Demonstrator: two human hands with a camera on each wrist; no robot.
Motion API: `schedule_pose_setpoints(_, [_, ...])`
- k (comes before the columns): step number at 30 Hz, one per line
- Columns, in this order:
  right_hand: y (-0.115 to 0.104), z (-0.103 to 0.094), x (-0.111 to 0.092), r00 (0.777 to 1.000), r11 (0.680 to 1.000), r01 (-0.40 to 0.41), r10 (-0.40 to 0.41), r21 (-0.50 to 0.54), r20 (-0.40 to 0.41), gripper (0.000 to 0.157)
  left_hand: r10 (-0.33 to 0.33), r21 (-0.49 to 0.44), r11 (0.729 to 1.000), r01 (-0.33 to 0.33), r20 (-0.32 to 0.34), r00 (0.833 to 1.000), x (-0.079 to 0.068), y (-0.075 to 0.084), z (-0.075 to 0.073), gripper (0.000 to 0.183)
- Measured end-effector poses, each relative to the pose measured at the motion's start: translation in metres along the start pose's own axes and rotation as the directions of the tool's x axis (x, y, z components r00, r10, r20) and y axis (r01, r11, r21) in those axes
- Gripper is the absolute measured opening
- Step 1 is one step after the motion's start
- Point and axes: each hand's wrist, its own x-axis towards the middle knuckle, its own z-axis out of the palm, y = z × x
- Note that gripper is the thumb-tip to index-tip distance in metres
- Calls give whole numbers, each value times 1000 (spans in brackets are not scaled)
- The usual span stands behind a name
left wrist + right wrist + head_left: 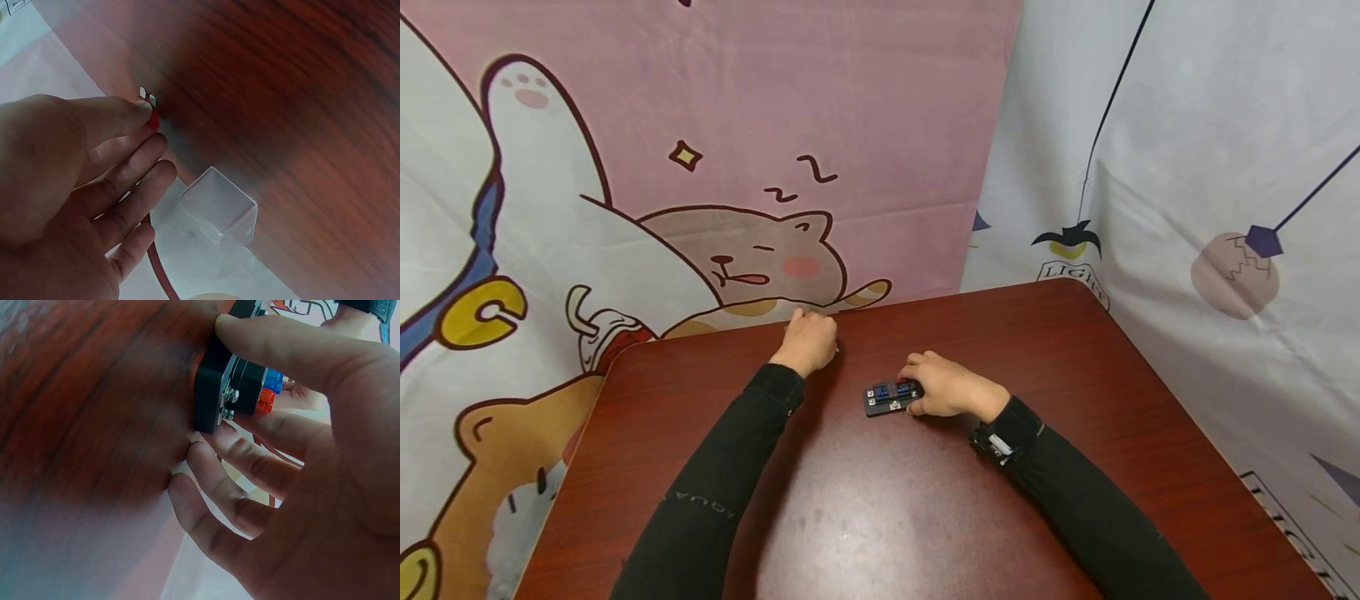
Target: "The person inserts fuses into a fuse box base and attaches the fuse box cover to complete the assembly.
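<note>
My left hand (808, 342) is near the far edge of the table. In the left wrist view its thumb and forefinger pinch a small red blade fuse (153, 120), two pale metal prongs sticking out past the fingertips. A clear plastic box (219, 203) stands beside that hand, close to the table edge. My right hand (951, 387) grips the right end of a black fuse block (880, 407) on the table, thumb on the near side and fingers on the far side. Blue and red fuses sit in the block, along with silver screws; the fingers partly cover it.
The reddish-brown wooden table (865, 500) has rounded far corners. Behind it hangs a pink and white cartoon cloth (880, 125), with another pale printed cloth (1187, 167) along the right. Dark sleeves cover both forearms.
</note>
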Motion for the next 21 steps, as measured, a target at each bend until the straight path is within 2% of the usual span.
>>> schedule_pose_setpoints(5, [0, 0, 0, 1000, 1000, -4, 4, -1, 1, 57, -4, 5, 1000, 4, -3, 1000, -1, 0, -2, 32])
schedule_pose_setpoints(13, [0, 0, 0, 1000, 1000, -8, 8, 6, 5, 58, 23, -30, 999, -24, -39, 999, -4, 2, -8, 29])
schedule_pose_setpoints(21, [2, 0, 1, 1000, 1000, -5, 5, 2, 1, 57, 68, -80, 994, -73, -56, 996, -10, 15, -24, 15])
